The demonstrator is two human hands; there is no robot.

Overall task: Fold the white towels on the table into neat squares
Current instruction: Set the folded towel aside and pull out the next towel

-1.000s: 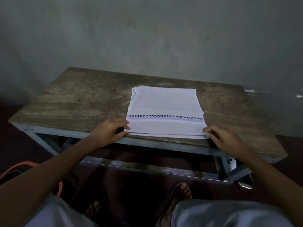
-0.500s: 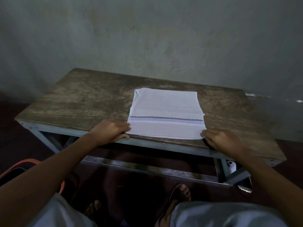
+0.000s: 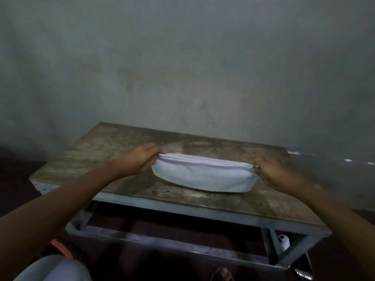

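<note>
A grey wall [image 3: 182,67] rises behind the worn wooden bench [image 3: 113,151]. My left hand [image 3: 135,162] and right hand [image 3: 273,174] each have a pinching grip on an end of the folded white towel [image 3: 203,177], mid-bench, its fold sagging toward me.

We lose the fingertips of the left hand [image 3: 136,161] behind the raised edge of the towel [image 3: 203,177]. At the right hand [image 3: 278,175] the pinch is too blurred for us to count fingers. The towel's far side is hidden. Between seven and eight o'clock an orange thing [image 3: 60,249] is smeared and only partly shown. At five o'clock a white object [image 3: 283,242] under the table [image 3: 182,199] is too small to name. At six o'clock a foot [image 3: 222,274] is cut by the bottom edge.
</note>
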